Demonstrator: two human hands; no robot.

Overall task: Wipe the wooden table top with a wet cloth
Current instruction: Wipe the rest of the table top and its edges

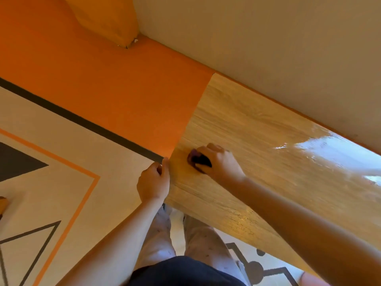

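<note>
The right grip (218, 162) held the cloth (199, 159) mid-frame at the counter (247, 131) end, the left grip (153, 182) clutched its edge, and a wet sheen (321, 147) at right suggested that stretch was done, with the drier-looking left end probably remaining.

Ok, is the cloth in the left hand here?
No, the right hand grips the dark cloth on the table, while the left hand holds the table's edge.
</note>
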